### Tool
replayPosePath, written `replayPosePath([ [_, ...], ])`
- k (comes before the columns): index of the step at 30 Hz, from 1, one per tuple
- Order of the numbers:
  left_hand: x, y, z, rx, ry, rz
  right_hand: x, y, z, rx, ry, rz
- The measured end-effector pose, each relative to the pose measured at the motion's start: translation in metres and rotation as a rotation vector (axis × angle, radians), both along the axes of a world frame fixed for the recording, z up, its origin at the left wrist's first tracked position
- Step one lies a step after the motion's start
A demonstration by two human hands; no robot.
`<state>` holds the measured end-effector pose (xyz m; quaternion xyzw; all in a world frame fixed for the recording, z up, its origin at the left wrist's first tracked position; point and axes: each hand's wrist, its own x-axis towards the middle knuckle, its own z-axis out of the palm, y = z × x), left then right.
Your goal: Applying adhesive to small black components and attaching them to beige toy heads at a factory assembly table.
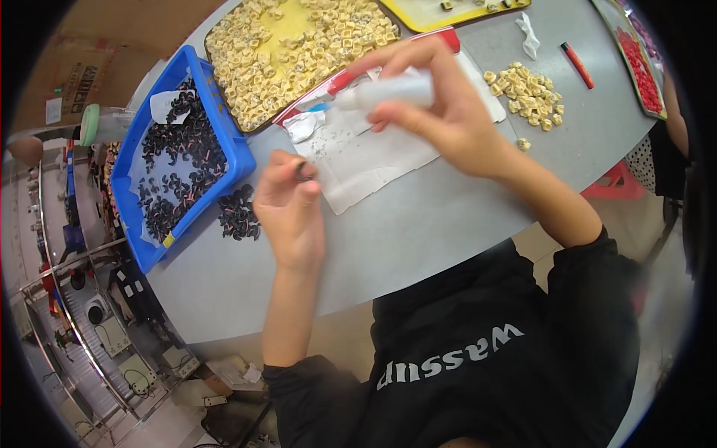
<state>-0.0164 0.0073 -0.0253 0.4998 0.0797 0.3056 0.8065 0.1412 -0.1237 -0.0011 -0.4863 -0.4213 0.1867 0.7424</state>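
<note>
My left hand is raised over the table and pinches a small dark curved piece between thumb and fingertips. My right hand grips a whitish squeeze bottle, tilted on its side with its narrow end toward the left. The bottle is somewhat blurred. Beneath both hands lies a white sheet with small specks on it and a crumpled white tissue at its left edge. A loose heap of black curved pieces rests on the table beside my left hand.
A blue crate at the left contains many black pieces. Behind is a tray of cream-coloured hollow pieces. To the right are a pile of cream pieces, a red marker, another tissue and a tray of red pieces.
</note>
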Motion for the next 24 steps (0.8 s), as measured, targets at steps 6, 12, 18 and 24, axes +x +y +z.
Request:
replayPosePath([
  [6, -0.001, 0.013, 0.009, -0.049, -0.011, 0.109, -0.005, -0.007, -0.011, -0.305, -0.75, 0.127],
  [12, -0.001, 0.009, 0.011, 0.005, 0.002, 0.114, -0.014, -0.005, -0.01, -0.509, -1.031, 0.166],
  [18, -0.001, 0.008, 0.007, -0.04, -0.013, 0.11, -0.01, -0.06, 0.018, -0.482, -1.019, -0.337],
  [24, -0.006, 0.016, 0.011, -0.067, -0.048, 0.127, 0.0, -0.129, 0.006, -0.943, -0.754, -0.66],
])
